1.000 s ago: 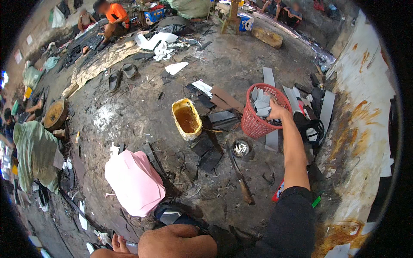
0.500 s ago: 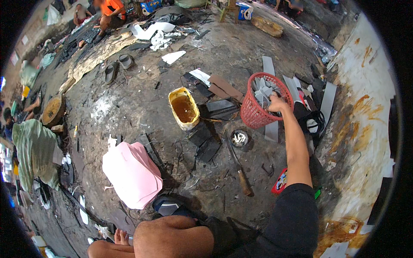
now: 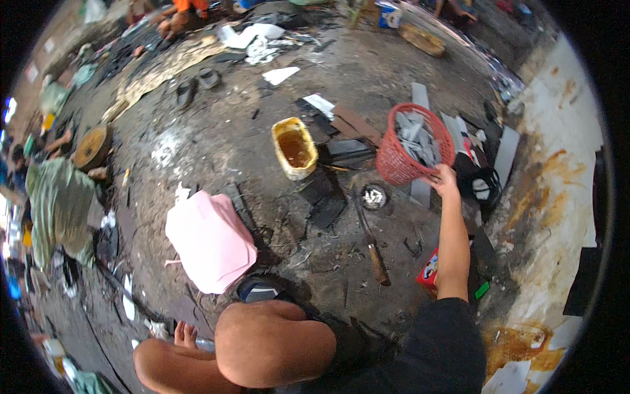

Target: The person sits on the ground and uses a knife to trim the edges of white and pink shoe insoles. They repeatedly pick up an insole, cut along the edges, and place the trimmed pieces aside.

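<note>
Your red basket (image 3: 412, 150) sits tilted on the dark, grimy floor (image 3: 216, 141), w/ a stained pale wall (image 3: 554, 197) just to its right. It's woven plastic, round, mouth tipped up, full of grey flat scraps. Your right hand (image 3: 445, 181) is at its near rim, fingers (image 3: 434, 177) curled on the edge, gripping it. Left hand isn't in view. Just left of the basket: yellow tub (image 3: 294, 148) holding brownish liquid, dark sheet offcuts between them. A small round tin (image 3: 374, 196) lies below the basket, then a wooden-handled knife (image 3: 369, 238) nearer you. Pink cloth (image 3: 209, 240) further left, by your bare knee (image 3: 272, 341). Sandals (image 3: 197, 87) and paper litter far back.
</note>
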`<action>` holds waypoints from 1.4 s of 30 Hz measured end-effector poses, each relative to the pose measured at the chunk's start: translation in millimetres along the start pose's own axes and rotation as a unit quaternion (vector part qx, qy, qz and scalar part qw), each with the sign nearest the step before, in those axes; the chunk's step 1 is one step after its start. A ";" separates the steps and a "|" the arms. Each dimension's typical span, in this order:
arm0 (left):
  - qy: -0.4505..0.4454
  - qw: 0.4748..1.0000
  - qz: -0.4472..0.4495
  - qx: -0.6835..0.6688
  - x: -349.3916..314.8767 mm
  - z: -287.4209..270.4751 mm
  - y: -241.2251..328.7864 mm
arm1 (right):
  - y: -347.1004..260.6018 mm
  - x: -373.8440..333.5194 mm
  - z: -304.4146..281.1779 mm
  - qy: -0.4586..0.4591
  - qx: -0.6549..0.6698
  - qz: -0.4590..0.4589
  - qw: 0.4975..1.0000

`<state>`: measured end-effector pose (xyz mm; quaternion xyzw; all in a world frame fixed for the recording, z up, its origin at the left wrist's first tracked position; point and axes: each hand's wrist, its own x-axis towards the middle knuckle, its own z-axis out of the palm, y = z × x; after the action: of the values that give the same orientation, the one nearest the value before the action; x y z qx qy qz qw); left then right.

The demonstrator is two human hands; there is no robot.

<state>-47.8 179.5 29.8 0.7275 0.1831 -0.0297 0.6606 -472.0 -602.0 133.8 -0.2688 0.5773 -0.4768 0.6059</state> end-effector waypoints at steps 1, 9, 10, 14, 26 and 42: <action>-0.023 1.000 -0.018 -0.011 -4.9 13.1 -10.9 | -21.2 26.4 -34.3 0.050 0.004 -0.053 0.997; -0.021 1.000 0.000 -0.015 8.6 -17.0 2.7 | -104.1 -47.7 47.4 -0.065 -0.234 -0.178 0.954; -0.031 0.999 -0.007 -0.019 6.5 -11.6 -2.0 | -126.5 -80.6 69.6 -0.131 -0.187 -0.231 0.946; -0.029 0.999 -0.009 -0.014 8.7 -10.1 0.8 | -152.9 -105.1 158.6 -0.250 -0.187 -0.206 0.927; -0.088 0.995 -0.044 -0.006 8.7 35.5 -5.7 | 105.0 -127.9 479.6 -0.412 -0.187 0.079 0.888; -0.197 0.913 0.318 0.160 36.3 175.3 106.9 | 140.9 -252.1 487.0 -0.498 -0.605 -0.468 0.408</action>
<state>53.5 10.9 99.1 0.8229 -0.1991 0.0105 0.5321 61.8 -431.2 214.1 -0.9841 0.0965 0.0057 0.1490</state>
